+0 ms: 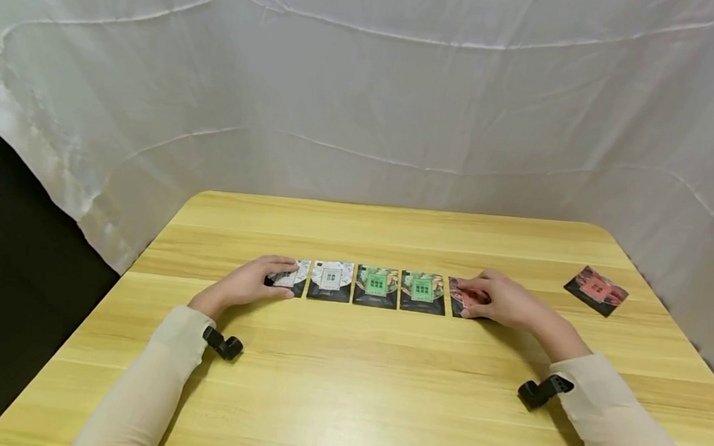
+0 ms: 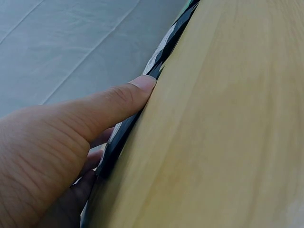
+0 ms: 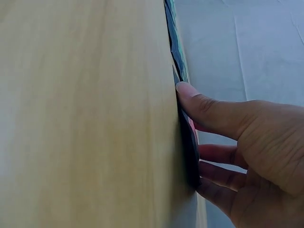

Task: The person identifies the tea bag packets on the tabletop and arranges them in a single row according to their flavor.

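Observation:
Flat packets lie side by side in a row on the wooden table (image 1: 342, 392). My left hand (image 1: 256, 281) rests on the white-and-black packet (image 1: 286, 278) at the left end, thumb (image 2: 142, 83) along its near edge and fingers partly hidden behind it. At the other end, my right hand (image 1: 499, 301) holds a red-and-black packet (image 1: 455, 305) by its edges, covering its right part. Its thumb (image 3: 187, 90) touches the near edge. Between the hands lie another white packet (image 1: 330, 281) and two green packets, the left one (image 1: 377, 286) and the right one (image 1: 423, 292).
A second red-and-black packet (image 1: 596, 290) lies at an angle near the table's right edge, apart from the row. Pale cloth (image 1: 367, 110) hangs behind the table. Black wrist cameras (image 1: 222, 344) sit on both forearms.

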Available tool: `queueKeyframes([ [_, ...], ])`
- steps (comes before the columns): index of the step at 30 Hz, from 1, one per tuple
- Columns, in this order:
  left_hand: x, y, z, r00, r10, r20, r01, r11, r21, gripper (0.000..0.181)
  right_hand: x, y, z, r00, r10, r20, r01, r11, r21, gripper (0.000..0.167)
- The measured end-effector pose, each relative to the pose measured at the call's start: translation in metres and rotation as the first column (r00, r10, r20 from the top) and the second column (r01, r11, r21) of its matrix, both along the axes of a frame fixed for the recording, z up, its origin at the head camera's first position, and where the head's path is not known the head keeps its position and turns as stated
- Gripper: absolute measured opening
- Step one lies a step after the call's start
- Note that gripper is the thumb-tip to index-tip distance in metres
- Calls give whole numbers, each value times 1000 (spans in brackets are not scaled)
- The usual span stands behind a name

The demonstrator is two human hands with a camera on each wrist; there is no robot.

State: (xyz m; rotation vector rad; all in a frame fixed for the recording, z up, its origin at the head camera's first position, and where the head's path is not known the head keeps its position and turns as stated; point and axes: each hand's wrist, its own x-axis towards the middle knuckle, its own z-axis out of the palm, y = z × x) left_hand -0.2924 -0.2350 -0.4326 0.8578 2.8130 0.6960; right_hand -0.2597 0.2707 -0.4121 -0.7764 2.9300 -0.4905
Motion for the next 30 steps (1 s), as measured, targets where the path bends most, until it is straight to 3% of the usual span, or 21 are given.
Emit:
queueKeyframes([
  [30,2,1,1,1000,16,23,-17,1000,18,71,3,-7,-2,997,35,-67,-38,999,-33,58],
])
